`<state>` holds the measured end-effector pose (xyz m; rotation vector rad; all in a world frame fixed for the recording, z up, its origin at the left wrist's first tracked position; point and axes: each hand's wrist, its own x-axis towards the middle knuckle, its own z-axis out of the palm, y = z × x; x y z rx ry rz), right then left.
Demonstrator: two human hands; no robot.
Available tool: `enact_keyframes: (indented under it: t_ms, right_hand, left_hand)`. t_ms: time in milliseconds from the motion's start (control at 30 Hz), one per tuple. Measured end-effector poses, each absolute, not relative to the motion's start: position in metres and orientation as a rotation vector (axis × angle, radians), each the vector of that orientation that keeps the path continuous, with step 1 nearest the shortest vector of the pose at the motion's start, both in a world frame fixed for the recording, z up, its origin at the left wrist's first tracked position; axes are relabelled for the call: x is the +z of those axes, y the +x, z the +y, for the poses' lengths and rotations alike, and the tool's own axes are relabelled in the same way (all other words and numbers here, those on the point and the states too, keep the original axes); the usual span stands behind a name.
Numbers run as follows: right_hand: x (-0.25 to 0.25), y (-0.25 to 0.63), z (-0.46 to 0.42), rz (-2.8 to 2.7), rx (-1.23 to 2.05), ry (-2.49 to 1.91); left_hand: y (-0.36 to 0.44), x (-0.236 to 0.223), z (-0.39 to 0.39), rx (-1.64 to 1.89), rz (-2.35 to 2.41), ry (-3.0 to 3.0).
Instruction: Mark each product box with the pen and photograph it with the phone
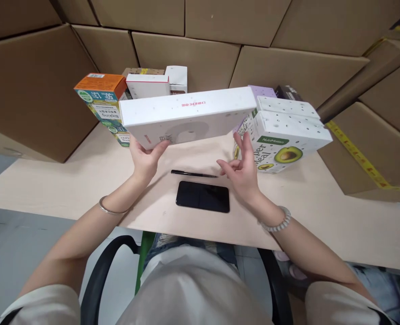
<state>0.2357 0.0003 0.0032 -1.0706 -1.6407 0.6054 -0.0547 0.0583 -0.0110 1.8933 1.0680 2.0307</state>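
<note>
A long, flat white box [189, 113] with small red print hangs tilted above the table, its left end in my left hand [146, 158]. The thumb lies on the box's near face and the other fingers go underneath, partly hidden. My right hand [242, 169] is below the box's right end, fingers apart and slightly curled, with nothing in it. Whether its fingertips touch the box I cannot tell. Beyond that hand stands a white carton with avocado pictures [288, 135]. A black pen [193, 174] and a dark-screened phone [202, 197] lie on the table between my forearms.
Orange and teal boxes [101, 85] stand at the back left, beside smaller white boxes [147, 85]. A purple box [262, 91] and a dark box [289, 93] are at the back right. Stacked brown cartons [186, 54] wall in the wooden table [67, 180].
</note>
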Motion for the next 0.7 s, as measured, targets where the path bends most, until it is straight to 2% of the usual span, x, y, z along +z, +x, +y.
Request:
enact_keyframes:
  t_ms: [267, 533, 600, 700]
  right_hand:
    - [-0.006, 0.24, 0.012, -1.528, 0.825, -1.117]
    - [-0.016, 0.24, 0.015, -1.719, 0.801, -1.161]
    - [-0.019, 0.242, 0.016, -1.719, 0.678, -1.18]
    - [-0.017, 0.244, 0.014, -1.702, 0.239, -1.149]
  left_hand:
    - [-0.069, -0.013, 0.067, 1.55, 0.994, 1.917]
    - [-0.078, 0.0, 0.059, 1.625, 0.833, 2.187]
    - [-0.079, 0.003, 0.05, 1.618, 0.845, 2.32]
    - [-0.078, 0.007, 0.041, 1.625, 0.908, 2.471]
